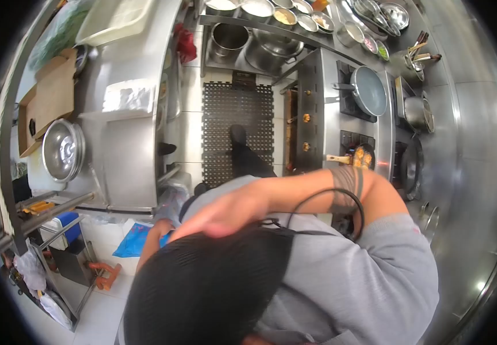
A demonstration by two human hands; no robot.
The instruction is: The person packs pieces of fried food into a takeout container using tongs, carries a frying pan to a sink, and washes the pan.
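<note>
My right arm crosses in front of my chest to the left. My right hand (225, 215) is near the edge of my black cap (214, 282), which hides its fingers. At the lower left, my left hand (161, 227) is beside a clear plastic bag (174, 198) and a blue plastic bag (131, 241). Its fingers are too small and partly covered to make out, so whether it touches either bag does not show. A thin black cable (317, 192) loops over my right forearm.
A steel counter (125, 155) on the left carries stacked steel bowls (63, 150) and a cardboard box (47, 103). On the right-hand stove sit a frying pan (370, 92) and a small pan of food (363, 155). Pots (229, 41) stand ahead, beyond a black rubber mat (220, 109).
</note>
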